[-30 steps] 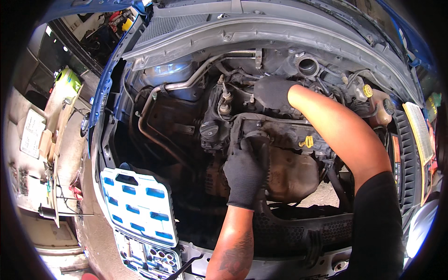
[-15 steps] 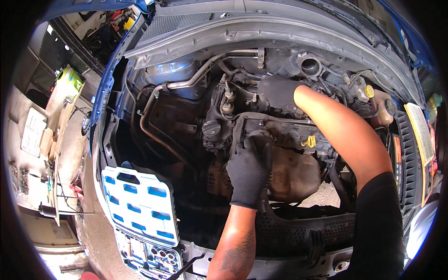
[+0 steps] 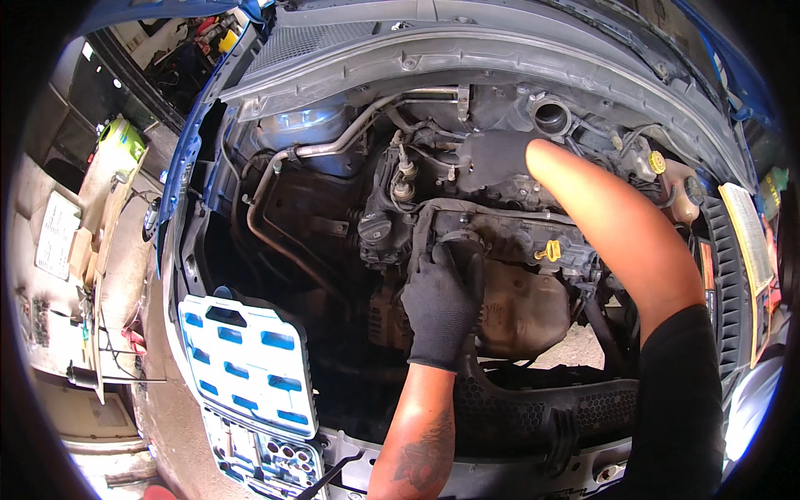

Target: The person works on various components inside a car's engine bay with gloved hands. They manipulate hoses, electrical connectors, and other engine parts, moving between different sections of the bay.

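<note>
1. Engine (image 3: 508, 237), seen from above in the open bay of a blue car (image 3: 188, 158); both hands lie over it
2. Left hand (image 3: 442, 307), in a black glove with a knitted cuff, at the front of the engine, just below a round metal fitting (image 3: 463, 238); the fingers are bent and lie close to a dark hose (image 3: 422, 229), but whether this grip pinches anything cannot be told
3. Right hand (image 3: 498, 158), likewise gloved in black, over the upper rear of the engine, its bare forearm crossing from the right; the fingers are hidden, so the state of this grip cannot be told
4. Yellow looped handle (image 3: 548, 251), to the right of the fitting; below it, a brownish metal shield (image 3: 527, 310)
5. Dark round cap (image 3: 375, 228), to the left of the hose
6. Open round duct (image 3: 551, 118), beyond the right hand; farther right, a reservoir cap (image 3: 657, 162) in yellow
7. Tool case (image 3: 258, 358), lid raised, at the left front edge of the bay; sockets (image 3: 288, 452) lie in its lower half
</note>
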{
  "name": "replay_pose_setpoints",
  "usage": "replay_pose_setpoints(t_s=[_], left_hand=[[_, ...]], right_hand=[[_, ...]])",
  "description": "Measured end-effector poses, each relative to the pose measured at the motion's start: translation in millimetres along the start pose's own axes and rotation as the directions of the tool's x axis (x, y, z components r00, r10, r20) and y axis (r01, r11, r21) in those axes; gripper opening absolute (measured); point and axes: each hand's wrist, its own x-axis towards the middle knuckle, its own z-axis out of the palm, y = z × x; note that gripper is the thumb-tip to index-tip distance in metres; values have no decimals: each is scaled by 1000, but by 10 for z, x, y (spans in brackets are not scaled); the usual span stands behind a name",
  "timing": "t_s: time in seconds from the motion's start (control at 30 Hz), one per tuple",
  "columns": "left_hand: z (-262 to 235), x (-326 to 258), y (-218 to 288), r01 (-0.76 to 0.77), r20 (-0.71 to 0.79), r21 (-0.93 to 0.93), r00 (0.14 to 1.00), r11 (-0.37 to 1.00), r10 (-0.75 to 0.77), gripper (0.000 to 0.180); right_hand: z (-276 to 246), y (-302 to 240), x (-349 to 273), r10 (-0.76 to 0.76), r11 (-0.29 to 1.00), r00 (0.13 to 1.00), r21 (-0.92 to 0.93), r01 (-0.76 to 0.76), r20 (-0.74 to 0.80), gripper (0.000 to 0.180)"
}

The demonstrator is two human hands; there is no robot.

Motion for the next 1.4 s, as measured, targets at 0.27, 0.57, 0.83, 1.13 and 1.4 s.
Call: replay_pose_setpoints(t_s=[0.27, 0.57, 0.83, 1.13, 1.4], left_hand=[[-23, 0, 16, 21, 46, 31, 999, 999, -22, 47], [-46, 3, 25, 9, 33, 0, 999, 1000, -9, 46], [-52, 1, 40, -2, 4, -24, 1000, 1000, 2, 46], [-7, 10, -2, -11, 2, 14, 1000, 1000, 11, 46], [-11, 5, 13, 8, 10, 15, 1000, 1000, -8, 45]], right_hand=[[-4, -11, 44, -44, 956, 993, -283, 75, 114, 25], [107, -40, 118, 131, 960, 990, -258, -112, 56, 29], [-45, -49, -4, 29, 999, 992, -23, -26, 124, 22], [63, 107, 144, -27, 956, 996, -288, 49, 81, 24], [67, -85, 100, 146, 960, 989, -246, -137, 20, 19]])
